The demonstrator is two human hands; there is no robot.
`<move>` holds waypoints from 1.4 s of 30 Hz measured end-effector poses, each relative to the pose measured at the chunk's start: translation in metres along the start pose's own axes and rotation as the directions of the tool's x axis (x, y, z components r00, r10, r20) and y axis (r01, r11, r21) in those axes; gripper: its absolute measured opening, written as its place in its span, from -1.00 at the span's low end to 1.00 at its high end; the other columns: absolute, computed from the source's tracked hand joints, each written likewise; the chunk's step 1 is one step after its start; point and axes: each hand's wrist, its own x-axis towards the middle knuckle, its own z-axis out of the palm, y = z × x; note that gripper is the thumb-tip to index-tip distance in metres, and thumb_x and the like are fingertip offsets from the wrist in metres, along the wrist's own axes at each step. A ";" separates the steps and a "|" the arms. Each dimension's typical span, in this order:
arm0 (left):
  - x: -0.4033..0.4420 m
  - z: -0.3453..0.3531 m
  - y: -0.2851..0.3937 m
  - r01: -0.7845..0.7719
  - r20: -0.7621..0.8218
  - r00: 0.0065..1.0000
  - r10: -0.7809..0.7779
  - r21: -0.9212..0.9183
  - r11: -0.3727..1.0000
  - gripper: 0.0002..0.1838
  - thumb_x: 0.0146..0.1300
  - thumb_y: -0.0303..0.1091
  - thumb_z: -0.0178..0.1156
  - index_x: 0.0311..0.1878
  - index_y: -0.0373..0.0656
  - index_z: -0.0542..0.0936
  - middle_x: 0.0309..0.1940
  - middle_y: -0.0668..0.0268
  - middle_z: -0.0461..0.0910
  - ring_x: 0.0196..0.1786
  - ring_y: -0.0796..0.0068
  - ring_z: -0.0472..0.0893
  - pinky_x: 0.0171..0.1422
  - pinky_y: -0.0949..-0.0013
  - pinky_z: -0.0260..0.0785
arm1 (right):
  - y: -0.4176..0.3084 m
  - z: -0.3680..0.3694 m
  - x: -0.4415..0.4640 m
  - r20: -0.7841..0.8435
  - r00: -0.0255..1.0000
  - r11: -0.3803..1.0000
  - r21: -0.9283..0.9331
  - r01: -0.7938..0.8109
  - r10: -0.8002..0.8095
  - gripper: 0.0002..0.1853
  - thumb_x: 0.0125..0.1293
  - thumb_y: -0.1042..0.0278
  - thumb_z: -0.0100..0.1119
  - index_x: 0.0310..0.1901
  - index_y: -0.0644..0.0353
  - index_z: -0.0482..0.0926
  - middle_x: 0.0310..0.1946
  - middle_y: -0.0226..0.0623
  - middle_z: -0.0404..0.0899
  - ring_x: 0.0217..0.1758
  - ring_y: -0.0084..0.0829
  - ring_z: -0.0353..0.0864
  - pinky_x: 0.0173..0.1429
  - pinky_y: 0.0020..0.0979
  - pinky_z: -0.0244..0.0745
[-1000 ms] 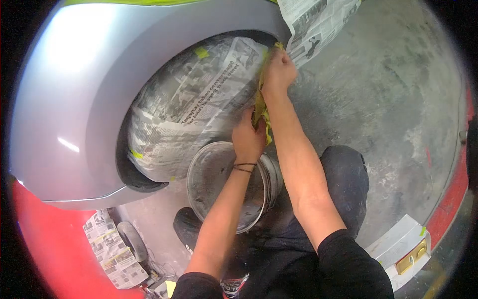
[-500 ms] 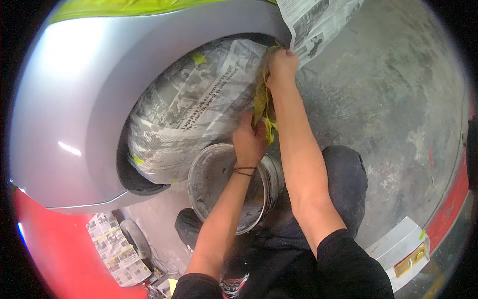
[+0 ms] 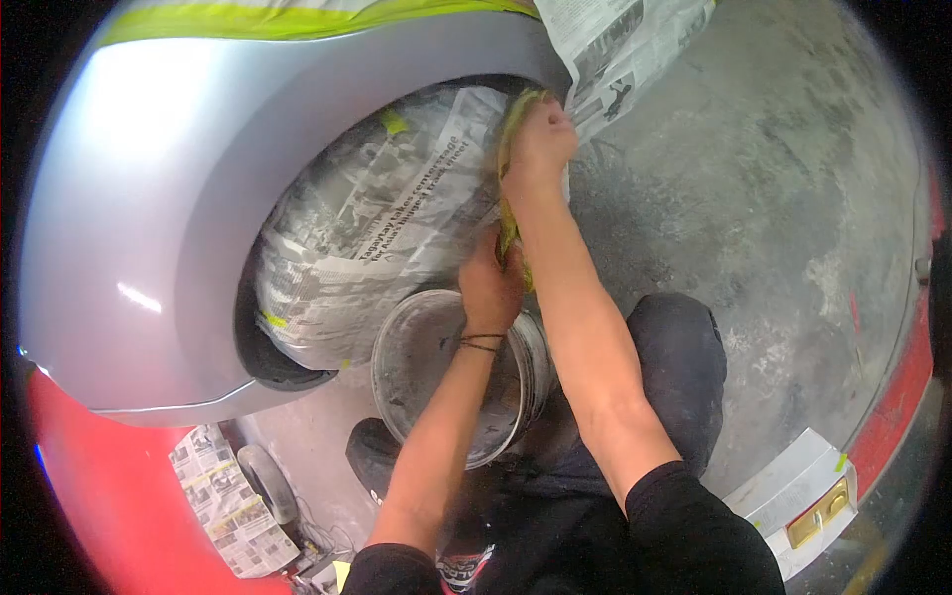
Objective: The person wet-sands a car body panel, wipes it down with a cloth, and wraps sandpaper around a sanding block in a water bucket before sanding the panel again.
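Note:
A crumpled strip of yellow-green masking tape (image 3: 513, 114) stretches between my two hands beside the wheel. My right hand (image 3: 543, 144) is closed on its upper end, near the rear edge of the wheel arch. Lower down, my left hand (image 3: 493, 286) grips the other end, just above a round bucket (image 3: 382, 382). Behind the hands, newspaper (image 3: 362, 213) covers the wheel, with small bits of yellow-green tape on it. The silver fender (image 3: 149, 218) curves around this covered wheel. My fingers partly hide the tape.
Another newspaper sheet (image 3: 605, 59) hangs at the top, and yellow-green tape (image 3: 327, 22) edges the fender. Lower left are a red panel (image 3: 119, 476) and a newspaper-covered piece (image 3: 233, 501). A white board with a gold plate (image 3: 818, 516) lies lower right.
My right hand has moved slightly left and down, closer to the newspaper-covered wheel. The tape between my hands has shifted with it; my left hand stays nearly in place.

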 end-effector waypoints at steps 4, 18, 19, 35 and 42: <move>-0.001 -0.003 -0.001 -0.028 -0.038 0.999 0.028 -0.021 0.999 -0.67 0.43 -0.36 0.29 0.21 -0.20 0.60 -0.17 -0.18 0.72 -0.08 -0.35 0.71 -0.06 -0.19 0.54 | -0.014 0.012 -0.019 0.045 0.992 0.981 -0.147 0.123 -0.118 -0.74 0.54 0.40 0.00 -0.05 0.31 0.70 -0.32 -0.46 0.54 -0.24 -0.54 0.48 -0.13 -0.42 0.43; 0.004 0.002 -0.002 0.083 0.058 0.994 -0.088 0.080 0.993 -0.64 0.43 -0.39 0.24 0.26 -0.11 0.65 -0.27 -0.11 0.74 -0.22 -0.27 0.73 -0.11 -0.18 0.54 | -0.026 -0.019 0.017 -0.029 0.957 0.953 0.110 -0.283 0.287 -0.81 0.57 0.41 0.06 0.04 0.32 0.57 -0.17 -0.21 0.59 -0.20 -0.24 0.62 -0.09 -0.15 0.59; 0.006 0.002 -0.002 0.087 0.075 0.993 -0.094 0.098 0.991 -0.64 0.42 -0.40 0.24 0.26 -0.11 0.65 -0.28 -0.11 0.74 -0.23 -0.26 0.73 -0.11 -0.18 0.54 | -0.035 -0.012 0.005 -0.017 0.951 0.941 0.152 -0.302 0.308 -0.80 0.58 0.40 0.06 0.04 0.33 0.58 -0.17 -0.18 0.60 -0.20 -0.22 0.64 -0.08 -0.12 0.60; 0.001 -0.003 0.000 0.004 0.009 1.000 -0.005 0.088 0.996 -0.70 0.39 -0.47 0.23 0.16 -0.20 0.64 -0.22 -0.15 0.72 -0.18 -0.28 0.72 -0.11 -0.16 0.54 | -0.044 0.006 -0.015 0.096 0.990 0.881 -0.454 0.133 -0.100 -0.66 0.41 0.34 0.10 0.01 0.45 0.70 -0.09 0.34 0.71 0.07 0.30 0.72 0.20 0.08 0.59; -0.003 -0.003 -0.002 0.006 0.029 1.000 -0.008 0.078 0.997 -0.69 0.39 -0.47 0.22 0.18 -0.18 0.62 -0.20 -0.15 0.72 -0.17 -0.29 0.72 -0.10 -0.16 0.54 | -0.060 -0.004 -0.019 0.242 0.953 0.562 -0.770 0.303 -0.183 -0.74 0.36 0.38 0.15 -0.11 0.40 0.70 -0.18 0.33 0.73 -0.01 0.36 0.74 0.12 0.16 0.63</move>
